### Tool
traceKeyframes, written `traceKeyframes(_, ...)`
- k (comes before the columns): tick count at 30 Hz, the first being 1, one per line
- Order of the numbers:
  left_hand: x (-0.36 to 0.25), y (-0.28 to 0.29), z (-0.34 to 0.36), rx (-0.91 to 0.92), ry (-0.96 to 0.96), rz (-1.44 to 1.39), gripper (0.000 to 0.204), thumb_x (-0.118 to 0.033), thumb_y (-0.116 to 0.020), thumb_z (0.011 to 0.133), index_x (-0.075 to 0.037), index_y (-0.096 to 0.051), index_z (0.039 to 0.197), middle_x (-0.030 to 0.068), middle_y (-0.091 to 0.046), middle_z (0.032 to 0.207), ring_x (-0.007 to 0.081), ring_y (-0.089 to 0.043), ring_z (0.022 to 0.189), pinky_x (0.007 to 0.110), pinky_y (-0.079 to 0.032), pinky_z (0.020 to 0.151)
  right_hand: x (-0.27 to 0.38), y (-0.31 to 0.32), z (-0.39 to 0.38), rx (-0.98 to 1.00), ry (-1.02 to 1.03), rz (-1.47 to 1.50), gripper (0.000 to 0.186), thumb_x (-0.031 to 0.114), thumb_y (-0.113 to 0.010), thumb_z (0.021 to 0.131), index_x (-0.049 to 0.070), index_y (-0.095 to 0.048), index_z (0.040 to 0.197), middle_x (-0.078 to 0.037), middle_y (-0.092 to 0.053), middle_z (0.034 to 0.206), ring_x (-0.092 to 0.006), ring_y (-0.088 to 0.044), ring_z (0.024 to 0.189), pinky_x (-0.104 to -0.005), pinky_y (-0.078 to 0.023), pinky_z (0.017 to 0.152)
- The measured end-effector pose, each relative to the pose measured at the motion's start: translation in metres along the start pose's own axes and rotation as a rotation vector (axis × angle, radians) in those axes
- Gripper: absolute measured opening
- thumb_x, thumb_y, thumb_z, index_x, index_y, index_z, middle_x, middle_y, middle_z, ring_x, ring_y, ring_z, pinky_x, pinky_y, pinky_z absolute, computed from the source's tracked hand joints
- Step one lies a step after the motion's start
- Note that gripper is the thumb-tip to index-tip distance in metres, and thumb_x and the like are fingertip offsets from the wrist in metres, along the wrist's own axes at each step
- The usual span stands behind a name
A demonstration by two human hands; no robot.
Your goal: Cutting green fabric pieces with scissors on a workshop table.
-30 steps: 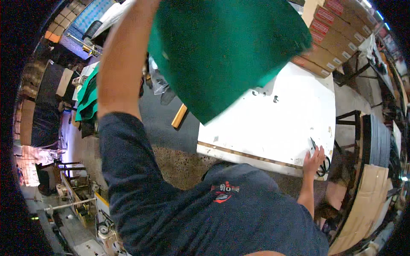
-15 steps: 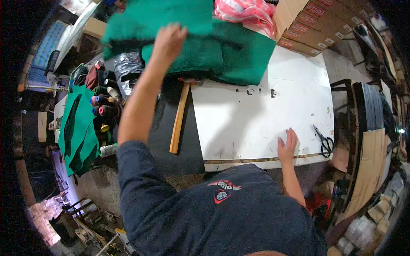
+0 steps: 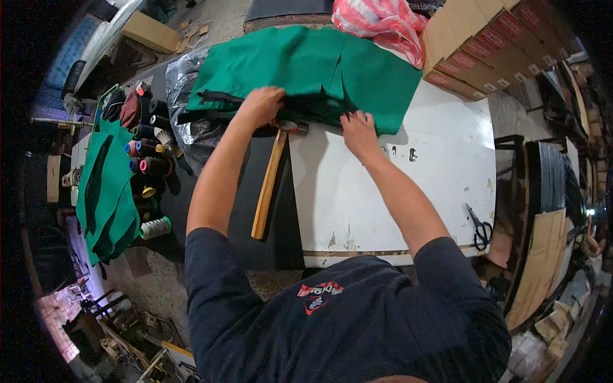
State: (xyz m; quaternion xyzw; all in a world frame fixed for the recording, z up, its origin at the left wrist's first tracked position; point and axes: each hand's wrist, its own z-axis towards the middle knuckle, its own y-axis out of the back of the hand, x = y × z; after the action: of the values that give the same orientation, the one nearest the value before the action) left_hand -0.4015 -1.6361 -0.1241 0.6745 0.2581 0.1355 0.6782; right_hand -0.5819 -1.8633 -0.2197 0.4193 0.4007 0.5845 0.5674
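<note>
1. The big green cloth (image 3: 281, 60) is at the far side of the bench (image 3: 440, 166). Its right end lies on the white part, and its left end is next to some crinkly clear plastic (image 3: 182, 83).
2. The left hand (image 3: 260, 107) is at the near edge of the cloth, where dark layers show. Its fingers are bent, but I cannot tell if they pinch the cloth.
3. The right hand (image 3: 359, 134) is at the near edge too, farther right, by a fold. Its fingers bend onto the cloth. I cannot tell if they are clamped on it.
4. What looks done: the cloth is down on the bench, spread wide, and its top is mostly smooth.
5. What looks left: the near edge is bumpy, with layers that do not line up, and a crease runs down the middle. I cannot tell how many layers there are.
6. A hammer (image 3: 270, 185) lies with its head near the left hand and its wooden handle pointing back at the person. No hand is on it.
7. Black scissors (image 3: 477, 225) lie at the right side of the bench, well apart from both hands.
8. Thread spools (image 3: 156, 166) and more green pieces (image 3: 105, 191) sit off to the left.
</note>
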Motion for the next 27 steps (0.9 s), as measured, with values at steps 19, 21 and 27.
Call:
traceKeyframes(19,-0.172,-0.062,-0.026,-0.394,0.097,-0.970,0.040,-0.032,-0.057,0.088,0.001,-0.060,0.109,0.0167,-0.062,0.108,0.0291,-0.059,0.100,0.036,-0.044,0.089,-0.127,0.342,-0.177,0.292,-0.202,0.349,0.031,-0.002,-0.060,0.071,0.004,-0.061,0.101,-0.011,-0.060,0.102,-0.0261,-0.055,0.101,-0.0371,-0.037,0.096)
traceKeyframes(21,-0.230,-0.071,-0.048,0.000,0.248,-1.470,0.046,-0.036,-0.054,0.090,0.002,-0.056,0.116,0.0101,-0.063,0.106,0.0186,-0.058,0.094,0.031,-0.045,0.082,-0.104,0.321,-0.219,0.317,-0.279,0.298,0.033,-0.004,-0.057,0.071,0.009,-0.063,0.101,-0.009,-0.058,0.104,-0.0281,-0.051,0.106,-0.0448,-0.023,0.107)
traceKeyframes(27,-0.312,-0.120,-0.106,0.234,0.234,-1.538,0.040,-0.024,-0.061,0.086,0.001,-0.054,0.117,0.0105,-0.062,0.106,0.0175,-0.057,0.093,0.031,-0.045,0.079,-0.087,0.279,-0.331,0.222,-0.479,0.275,0.032,-0.008,-0.053,0.069,0.007,-0.065,0.095,-0.008,-0.059,0.106,-0.0278,-0.051,0.111,-0.0474,-0.023,0.107)
